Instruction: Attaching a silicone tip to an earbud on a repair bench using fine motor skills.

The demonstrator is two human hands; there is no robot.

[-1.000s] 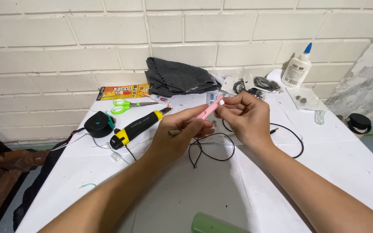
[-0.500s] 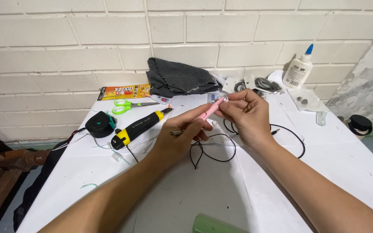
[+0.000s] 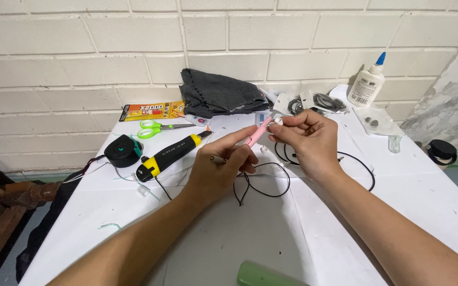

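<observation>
Holding the pink tool at mid-bench, the left hand has its grip closed round the shaft. The right hand pinches a small white part at the tip. Black wire loops at 6 o'clock; utility knife at 9. Steady both wrists for alignment.

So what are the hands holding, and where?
The left hand grips a pink pen-like tool by its lower end. The right hand fingers pinch a small white piece at its tip.
</observation>
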